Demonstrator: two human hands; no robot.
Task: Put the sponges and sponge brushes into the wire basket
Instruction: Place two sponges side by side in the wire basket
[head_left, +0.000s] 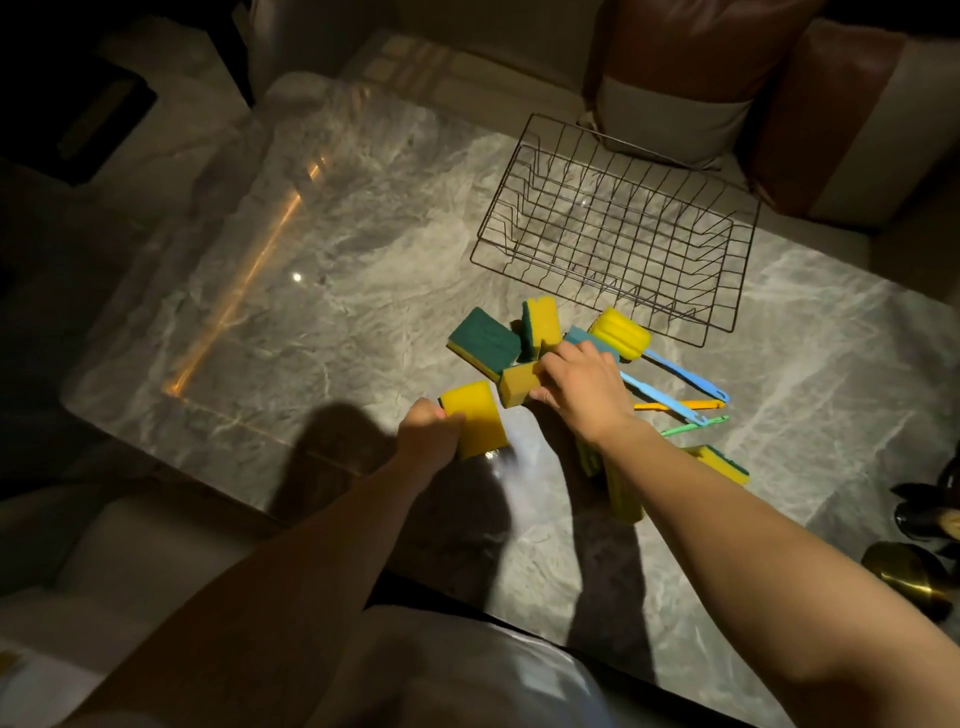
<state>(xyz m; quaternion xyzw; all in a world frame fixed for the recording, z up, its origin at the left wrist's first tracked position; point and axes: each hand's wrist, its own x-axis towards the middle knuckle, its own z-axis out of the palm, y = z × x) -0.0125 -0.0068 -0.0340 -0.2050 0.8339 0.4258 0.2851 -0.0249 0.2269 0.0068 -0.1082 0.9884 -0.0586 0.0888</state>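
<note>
The wire basket (613, 223) stands empty at the table's far right. Just in front of it lies a heap of yellow-and-green sponges: one green side up (483, 340), one on edge (543, 325). My left hand (428, 428) grips a yellow sponge (475, 418) lifted off the table. My right hand (584, 387) closes on another yellow sponge (519, 383) in the heap. A sponge brush with a yellow head (621, 332) and blue handle lies to the right, with blue, orange and green handles (675, 408) beside it. More sponges (722, 462) lie under my right forearm.
The grey marble table (322, 260) stretches to the left with a bright reflection. A brown and white sofa cushion (675, 104) sits behind the basket. Brass and dark objects (914, 566) stand at the right table edge.
</note>
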